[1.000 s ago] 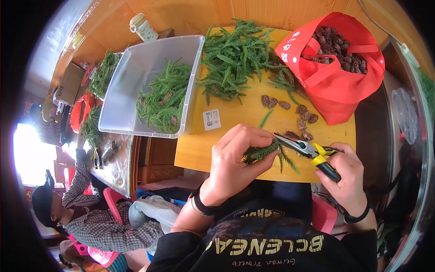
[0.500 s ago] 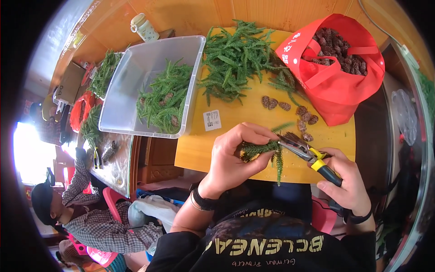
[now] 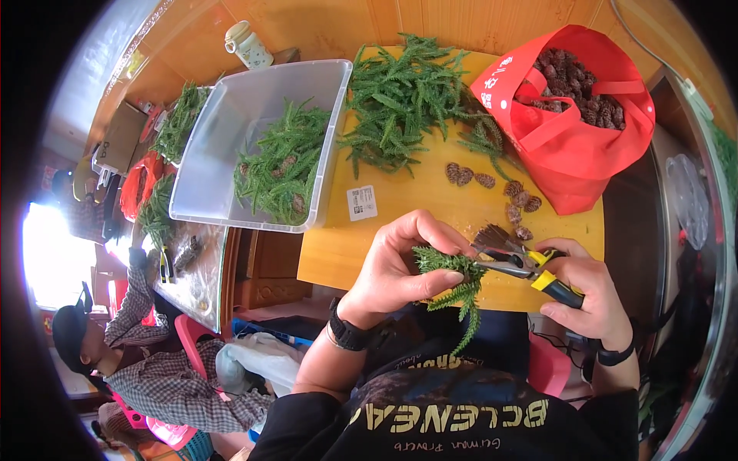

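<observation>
Left hand [image 3: 411,265]: pinching a green sprig [image 3: 461,296], free tip trailing toward the black shirt [image 3: 461,392]. Right hand [image 3: 580,284]: gripping pliers [image 3: 543,281], nose pointing left at the sprig's right end. Beyond, on the bench [image 3: 338,253]: loose pinecones [image 3: 513,210].

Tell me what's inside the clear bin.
Green sprigs with some pine cones among them, piled on the right side of the bin. Whatever lies beneath the pile is hidden.

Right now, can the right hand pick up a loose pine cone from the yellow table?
Probably not: the right hand is holding the pliers, though the loose pine cones lie uncovered just beyond it.
</observation>
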The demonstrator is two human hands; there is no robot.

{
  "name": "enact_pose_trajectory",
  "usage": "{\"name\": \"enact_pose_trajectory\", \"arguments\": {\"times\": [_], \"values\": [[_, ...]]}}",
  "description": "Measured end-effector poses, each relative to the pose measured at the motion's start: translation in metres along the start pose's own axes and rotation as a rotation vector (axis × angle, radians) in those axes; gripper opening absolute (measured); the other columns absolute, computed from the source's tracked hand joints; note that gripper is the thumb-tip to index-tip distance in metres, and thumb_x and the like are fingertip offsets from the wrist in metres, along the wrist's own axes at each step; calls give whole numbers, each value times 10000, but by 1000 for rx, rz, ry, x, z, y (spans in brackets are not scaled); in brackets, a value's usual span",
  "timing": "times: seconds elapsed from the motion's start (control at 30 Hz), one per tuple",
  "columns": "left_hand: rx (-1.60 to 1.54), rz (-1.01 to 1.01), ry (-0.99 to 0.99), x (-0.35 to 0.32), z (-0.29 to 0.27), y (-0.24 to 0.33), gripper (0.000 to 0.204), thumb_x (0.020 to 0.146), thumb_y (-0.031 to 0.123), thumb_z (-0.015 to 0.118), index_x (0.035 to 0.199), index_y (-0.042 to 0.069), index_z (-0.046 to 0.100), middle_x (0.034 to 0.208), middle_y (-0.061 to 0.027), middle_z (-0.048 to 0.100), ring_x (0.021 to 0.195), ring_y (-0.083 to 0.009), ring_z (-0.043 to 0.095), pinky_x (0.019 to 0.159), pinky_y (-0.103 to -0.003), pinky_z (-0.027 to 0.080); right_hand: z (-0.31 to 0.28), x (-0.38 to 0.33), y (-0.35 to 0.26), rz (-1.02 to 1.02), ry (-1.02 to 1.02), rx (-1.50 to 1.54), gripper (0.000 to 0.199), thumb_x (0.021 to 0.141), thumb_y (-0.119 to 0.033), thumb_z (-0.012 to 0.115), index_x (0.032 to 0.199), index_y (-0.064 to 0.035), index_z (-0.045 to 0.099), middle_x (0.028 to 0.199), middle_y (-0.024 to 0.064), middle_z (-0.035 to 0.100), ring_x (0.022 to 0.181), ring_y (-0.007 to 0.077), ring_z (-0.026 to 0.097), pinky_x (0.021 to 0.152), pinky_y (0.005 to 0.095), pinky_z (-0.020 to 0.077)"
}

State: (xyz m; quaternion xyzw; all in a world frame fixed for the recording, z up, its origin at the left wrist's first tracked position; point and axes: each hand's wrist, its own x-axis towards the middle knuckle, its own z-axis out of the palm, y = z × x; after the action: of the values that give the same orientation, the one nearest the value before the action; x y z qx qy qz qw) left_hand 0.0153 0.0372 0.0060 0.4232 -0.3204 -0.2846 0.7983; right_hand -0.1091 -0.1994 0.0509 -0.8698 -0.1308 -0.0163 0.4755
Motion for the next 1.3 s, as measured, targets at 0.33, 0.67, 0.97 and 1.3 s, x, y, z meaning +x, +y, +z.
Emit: {"name": "enact_pose_trajectory", "arguments": {"times": [0.33,0.67,0.97,1.3], "values": [[-166,-126,9,1,2,-1,254,685,15,719,832,45,515,843,-124,606,797,-189,574,729,-303,453,7,-2,15,-14,10,67,319,709,-317,696,775,-11,633,745,86,632,869,329,576,821,393,449],[152,6,69,1,-2,2,240,708,-25,715,862,25,539,917,-97,624,842,-128,583,768,-267,473,6,-4,0,7,111,-129,170,648,-115,706,674,-21,567,634,90,564,778,310,591,704,367,473],[836,428,180,3,17,6,282,641,-81,715,820,16,520,903,-147,618,808,-226,598,709,-306,483,8,-5,-18,200,129,-66,204,679,-150,682,704,-3,543,721,133,598,782,291,585,782,357,447],[16,36,79,-1,7,1,220,738,-21,673,864,40,503,919,-119,627,874,-151,585,794,-283,462,5,-6,5,116,-35,118,366,744,-312,666,832,37,600,862,125,643,1036,317,522,860,390,409]]}}
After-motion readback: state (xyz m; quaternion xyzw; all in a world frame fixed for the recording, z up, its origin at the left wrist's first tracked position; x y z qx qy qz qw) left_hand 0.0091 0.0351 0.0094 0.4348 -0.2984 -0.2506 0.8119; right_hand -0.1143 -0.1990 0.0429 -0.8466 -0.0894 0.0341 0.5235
